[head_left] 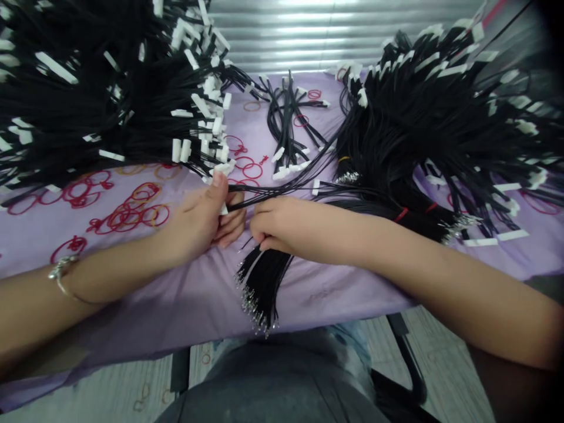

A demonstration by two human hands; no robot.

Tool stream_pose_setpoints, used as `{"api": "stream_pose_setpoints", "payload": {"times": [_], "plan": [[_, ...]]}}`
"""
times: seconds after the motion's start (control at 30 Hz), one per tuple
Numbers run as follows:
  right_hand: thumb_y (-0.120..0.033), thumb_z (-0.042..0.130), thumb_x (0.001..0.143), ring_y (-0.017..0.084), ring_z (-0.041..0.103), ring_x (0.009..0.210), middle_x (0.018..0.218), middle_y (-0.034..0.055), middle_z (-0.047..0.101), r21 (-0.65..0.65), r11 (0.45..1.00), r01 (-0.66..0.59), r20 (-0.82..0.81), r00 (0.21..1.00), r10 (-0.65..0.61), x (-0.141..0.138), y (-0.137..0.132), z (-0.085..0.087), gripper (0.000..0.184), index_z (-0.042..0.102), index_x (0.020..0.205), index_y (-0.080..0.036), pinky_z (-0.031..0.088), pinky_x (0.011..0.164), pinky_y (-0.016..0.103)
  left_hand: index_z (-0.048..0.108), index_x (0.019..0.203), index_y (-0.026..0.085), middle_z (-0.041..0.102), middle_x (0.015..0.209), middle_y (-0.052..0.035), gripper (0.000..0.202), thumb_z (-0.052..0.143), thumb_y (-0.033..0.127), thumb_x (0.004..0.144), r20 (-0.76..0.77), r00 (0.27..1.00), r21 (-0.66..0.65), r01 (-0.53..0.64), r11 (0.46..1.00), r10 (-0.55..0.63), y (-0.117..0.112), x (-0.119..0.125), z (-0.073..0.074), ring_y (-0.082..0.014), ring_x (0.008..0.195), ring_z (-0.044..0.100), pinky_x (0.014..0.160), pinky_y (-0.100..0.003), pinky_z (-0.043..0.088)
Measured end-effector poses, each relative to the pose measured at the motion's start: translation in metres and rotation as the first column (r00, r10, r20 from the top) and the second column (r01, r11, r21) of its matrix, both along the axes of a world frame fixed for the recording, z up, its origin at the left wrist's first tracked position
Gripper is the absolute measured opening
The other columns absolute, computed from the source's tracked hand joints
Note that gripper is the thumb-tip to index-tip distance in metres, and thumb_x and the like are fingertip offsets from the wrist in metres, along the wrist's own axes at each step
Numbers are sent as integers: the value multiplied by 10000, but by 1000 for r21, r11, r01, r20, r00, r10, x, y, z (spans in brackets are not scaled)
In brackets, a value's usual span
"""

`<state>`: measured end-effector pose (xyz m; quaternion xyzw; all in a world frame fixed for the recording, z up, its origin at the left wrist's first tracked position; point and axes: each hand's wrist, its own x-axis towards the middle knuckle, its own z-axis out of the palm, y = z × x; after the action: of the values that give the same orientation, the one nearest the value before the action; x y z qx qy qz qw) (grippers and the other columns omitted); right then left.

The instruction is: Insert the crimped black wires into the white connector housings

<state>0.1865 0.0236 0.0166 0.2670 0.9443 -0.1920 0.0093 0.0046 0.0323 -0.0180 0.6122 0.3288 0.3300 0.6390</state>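
My left hand (205, 220) is closed around the ends of several thin black cables (268, 191), with white connectors showing at the thumb. These cables run off to the right toward the large pile. Just right of it, my right hand (277, 226) has its fingers curled together in a pinch; what lies between them is too small to make out. Beneath the right hand, a bundle of black wires (267, 282) with bare silvery tips fans out toward the table's front edge.
A big heap of black cables with white connectors (110, 111) fills the left, and another pile (396, 117) the right. A small group of cables (288, 126) lies between them. Red rubber bands (127, 211) are scattered on the purple tablecloth (326, 288). Blinds (326, 35) stand behind.
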Motion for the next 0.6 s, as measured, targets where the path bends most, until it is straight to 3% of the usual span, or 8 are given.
{"api": "stream_pose_setpoints", "payload": {"times": [0.1, 0.27, 0.43, 0.6], "plan": [[-153, 503, 897, 147, 528, 820, 924, 75, 596, -17, 999, 50, -148, 988, -52, 3, 0, 1, 129, 617, 858, -110, 396, 769, 274, 293, 527, 191, 239, 379, 66, 620, 331, 716, 855, 55, 998, -41, 9, 999, -7, 1, 2, 1, -51, 289, 256, 298, -171, 228], [-109, 516, 865, 104, 560, 783, 867, 19, 653, -134, 983, 122, -399, 902, -167, 7, -4, 5, 147, 644, 936, -121, 392, 750, 226, 318, 561, 195, 214, 382, 91, 607, 310, 729, 851, 82, 997, -40, 18, 999, -15, 0, 3, 4, -31, 268, 191, 290, -144, 229], [-120, 548, 843, 84, 547, 757, 811, 28, 640, -122, 983, 138, -492, 852, -180, 3, -11, 10, 124, 663, 804, -96, 393, 740, 196, 334, 598, 196, 224, 416, 81, 578, 264, 692, 886, 79, 996, -58, 39, 998, -35, 0, 0, 2, -39, 306, 237, 346, -158, 254], [-155, 542, 848, 49, 477, 648, 709, -18, 585, -128, 953, 276, -498, 813, -302, 4, -14, 15, 131, 618, 749, -116, 356, 632, 177, 308, 601, 198, 216, 428, 82, 589, 212, 705, 885, 104, 990, -6, 99, 995, -98, 1, -3, -3, -55, 319, 222, 336, -184, 230]]}}
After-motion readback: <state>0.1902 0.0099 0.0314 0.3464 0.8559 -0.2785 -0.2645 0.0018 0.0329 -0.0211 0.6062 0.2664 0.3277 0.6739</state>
